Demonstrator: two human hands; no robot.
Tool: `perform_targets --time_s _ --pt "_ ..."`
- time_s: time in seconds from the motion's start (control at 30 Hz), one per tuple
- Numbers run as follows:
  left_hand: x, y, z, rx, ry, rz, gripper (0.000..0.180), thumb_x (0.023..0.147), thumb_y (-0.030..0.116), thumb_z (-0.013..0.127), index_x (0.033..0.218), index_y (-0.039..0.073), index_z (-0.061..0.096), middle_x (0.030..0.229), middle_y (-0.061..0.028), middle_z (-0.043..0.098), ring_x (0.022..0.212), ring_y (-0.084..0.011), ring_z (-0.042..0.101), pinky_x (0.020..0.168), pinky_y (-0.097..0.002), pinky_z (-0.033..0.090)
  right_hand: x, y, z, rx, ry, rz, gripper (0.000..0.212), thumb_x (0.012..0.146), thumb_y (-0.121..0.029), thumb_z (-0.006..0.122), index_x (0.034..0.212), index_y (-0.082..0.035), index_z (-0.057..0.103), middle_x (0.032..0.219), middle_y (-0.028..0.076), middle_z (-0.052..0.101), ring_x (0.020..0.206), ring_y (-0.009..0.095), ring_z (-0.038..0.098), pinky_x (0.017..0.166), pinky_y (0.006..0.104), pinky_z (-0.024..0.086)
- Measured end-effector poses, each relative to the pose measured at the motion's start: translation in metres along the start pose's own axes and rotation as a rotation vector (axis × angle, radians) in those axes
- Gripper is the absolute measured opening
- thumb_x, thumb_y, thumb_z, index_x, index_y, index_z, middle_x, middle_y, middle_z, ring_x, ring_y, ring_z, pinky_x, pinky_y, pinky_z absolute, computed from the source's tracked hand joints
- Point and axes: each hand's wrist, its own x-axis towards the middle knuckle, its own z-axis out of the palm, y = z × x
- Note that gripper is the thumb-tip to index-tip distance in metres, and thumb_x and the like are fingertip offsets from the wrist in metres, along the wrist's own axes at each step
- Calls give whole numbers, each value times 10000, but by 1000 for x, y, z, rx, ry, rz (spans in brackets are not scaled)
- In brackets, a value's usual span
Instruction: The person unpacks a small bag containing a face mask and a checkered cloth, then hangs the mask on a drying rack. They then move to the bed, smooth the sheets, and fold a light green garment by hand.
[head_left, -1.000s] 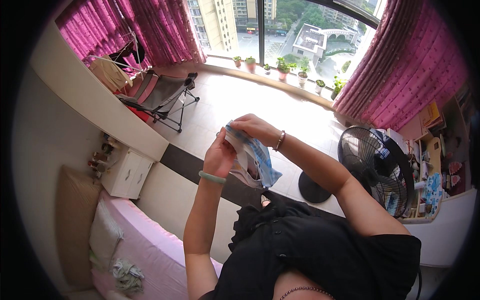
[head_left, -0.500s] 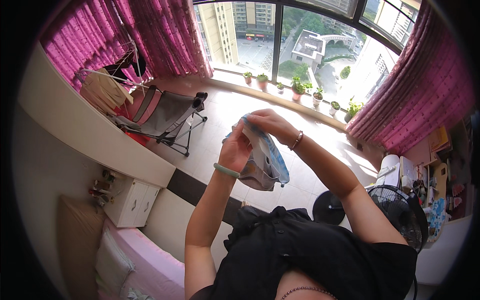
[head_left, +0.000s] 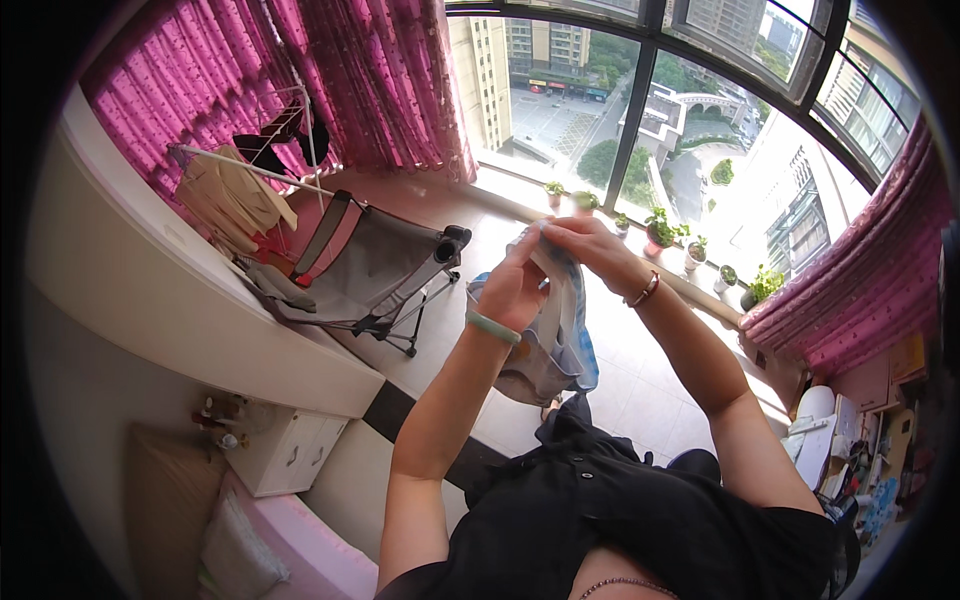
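Observation:
A limp piece of grey-and-white cloth with light blue patterned parts hangs in front of me, above the tiled floor. Whether it is a garment or a bag I cannot make out. My left hand, with a pale green bangle at its wrist, is closed on the upper left part of it. At its top edge my right hand, wearing a bracelet, pinches the cloth close to my left fingertips. Folds hide part of the left fingers.
A grey folding chair stands ahead on the left, beside a drying rack with clothes. Several potted plants line the window ledge. A white cabinet and pink bed are at lower left; a cluttered desk is right.
The view has shifted, so the room, my hands and the cloth sit differently in it. Both hands still hold the cloth, its top now gathered between the fingertips.

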Motion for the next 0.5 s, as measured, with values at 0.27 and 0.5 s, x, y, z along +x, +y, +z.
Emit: perform_targets --time_s 0.27,0.5 --pt "136 97 -42 -22 15 166 438 967 287 508 1382 170 433 1194 11 546 1067 -114 521 887 -320 430 179 17 -55 -316 -41 -124 332 952 -287 553 1069 8 653 890 43 662 819 76 578 740 243 484" --pt "246 195 -66 -86 -9 356 464 972 288 496 1405 178 372 1321 -26 492 1212 -177 477 1014 -394 384 347 9 -93 -424 -4 -313 281 920 -275 576 1002 -24 674 804 123 669 710 174 610 681 302 480"
